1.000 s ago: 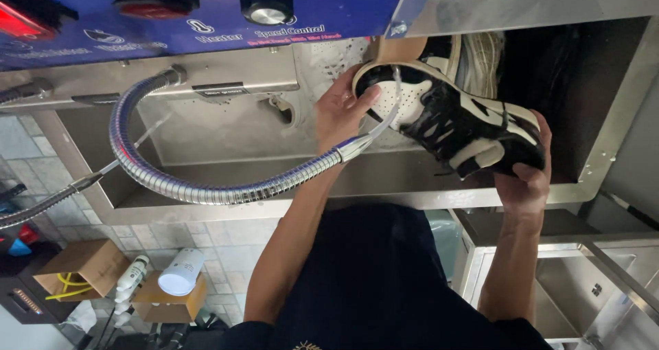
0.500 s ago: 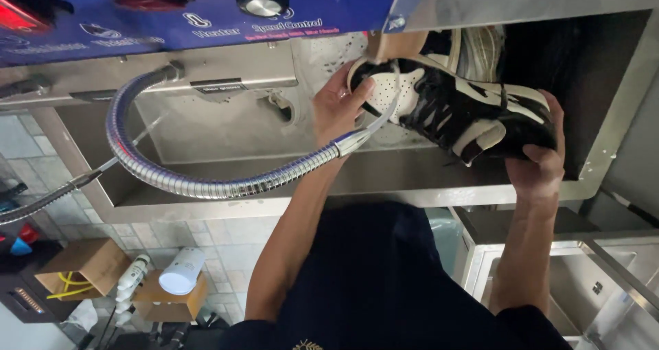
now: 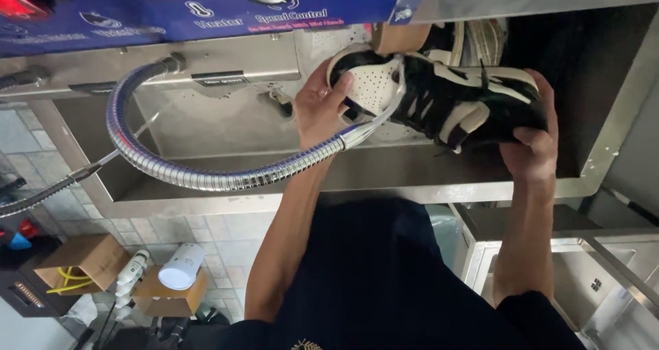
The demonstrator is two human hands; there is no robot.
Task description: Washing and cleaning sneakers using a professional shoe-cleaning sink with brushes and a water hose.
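A: At the far left, low on the floor, what's there?

B: An open cardboard box (image 3: 79, 261) with yellow cord in it, and beside it a white tub (image 3: 181, 267) lying on a second box. Above them a flexible metal hose (image 3: 199, 175) loops down from the blue control panel (image 3: 206, 10) and sweeps rightward across the steel sink (image 3: 226, 133).

A: And the hands?

B: The left hand (image 3: 317, 109) is clenched on the hose's nozzle end while its thumb and fingertips rest against the white perforated toe of the sneaker (image 3: 439, 99). The right hand (image 3: 532, 147) is grasping the shoe's heel from below, fingers wrapped round it.

A: Where is the shoe exactly?

B: Held in the air over the sink basin, sideways, toe to the left, in front of another pair tucked in the dark recess behind.

A: How far along does the work look?

B: Early, I'd judge. I can't tell if water is flowing. The shoe is black and white with laces in; I can't say whether it is wet, so rinsing seems mostly left.
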